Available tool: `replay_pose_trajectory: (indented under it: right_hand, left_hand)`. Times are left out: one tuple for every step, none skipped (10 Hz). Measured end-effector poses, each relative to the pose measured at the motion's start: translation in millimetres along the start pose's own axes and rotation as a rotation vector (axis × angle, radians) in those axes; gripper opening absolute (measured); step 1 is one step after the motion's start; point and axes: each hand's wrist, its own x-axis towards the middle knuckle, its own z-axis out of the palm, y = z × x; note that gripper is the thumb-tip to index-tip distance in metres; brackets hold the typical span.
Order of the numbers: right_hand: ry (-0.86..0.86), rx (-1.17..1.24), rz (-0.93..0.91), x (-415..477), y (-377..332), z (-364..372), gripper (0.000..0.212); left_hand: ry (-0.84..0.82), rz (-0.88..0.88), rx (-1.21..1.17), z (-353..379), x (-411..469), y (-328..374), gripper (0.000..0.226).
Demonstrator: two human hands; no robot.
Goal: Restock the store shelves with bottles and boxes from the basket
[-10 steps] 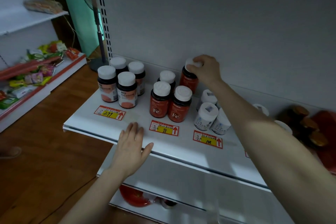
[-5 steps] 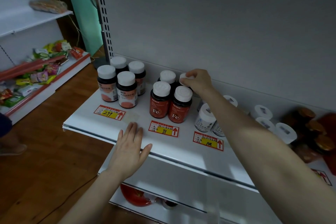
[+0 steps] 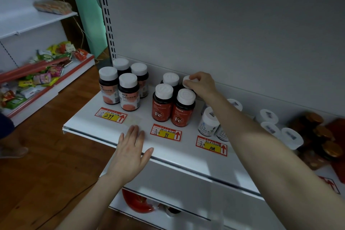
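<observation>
My right hand (image 3: 201, 85) is at the far row of the white metal shelf (image 3: 89, 127), fingers curled over the white screw cap of a red plastic supplement bottle (image 3: 187, 81), gripping it from above. That bottle stands at the far right corner of a group, just behind the near right red "Fe" bottle (image 3: 183, 110) and beside the far left red bottle (image 3: 170, 80). Most of its body is hidden by them and by my hand, so I cannot tell whether its base is fully down. My left hand (image 3: 130, 152) lies flat on the near edge of the shelf, fingers straight and holding nothing, just left of the red-and-yellow price tag marked 98 (image 3: 165, 133).

I judge the step to be seating this bottle to complete a two-by-two block above that tag. To do it well I would lower it straight, keep it upright, and let it meet its neighbours without shoving, because the near pair stand close together and a sideways nudge could topple them toward the edge. The small white bottles with pale labels (image 3: 208, 122) sit just to the right, partly behind my forearm, so on release I would lift the wrist straight up rather than sweep right. I would loosen the fingers only once the base feels settled. The basket is not in view, so I can't say how much stock remains
</observation>
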Motion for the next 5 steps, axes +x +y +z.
replay_pose_trajectory:
  right_hand:
    - [-0.001,0.034,0.011,-1.1,-1.0,-0.4,0.029]
    - [-0.004,0.039,-0.001,-2.0,-0.9,-0.4,0.027]
    - [-0.026,0.023,-0.020,-5.1,-4.8,-3.0,0.027]
    - [-0.002,-0.034,-0.069,-6.8,-7.1,-5.3,0.030]
    - [0.081,-0.045,-0.116,-10.9,-10.4,-10.7,0.029]
  left_hand:
    - [0.006,-0.002,0.016,0.3,-0.2,-0.7,0.077]
    - [0.017,0.008,0.025,0.7,0.1,-0.1,0.077]
    - [0.014,0.025,0.037,1.8,0.6,-1.5,0.077]
    - [0.047,0.046,0.069,4.6,-0.2,-5.2,0.077]
    - [0.086,0.016,0.050,5.1,-1.2,-2.0,0.070]
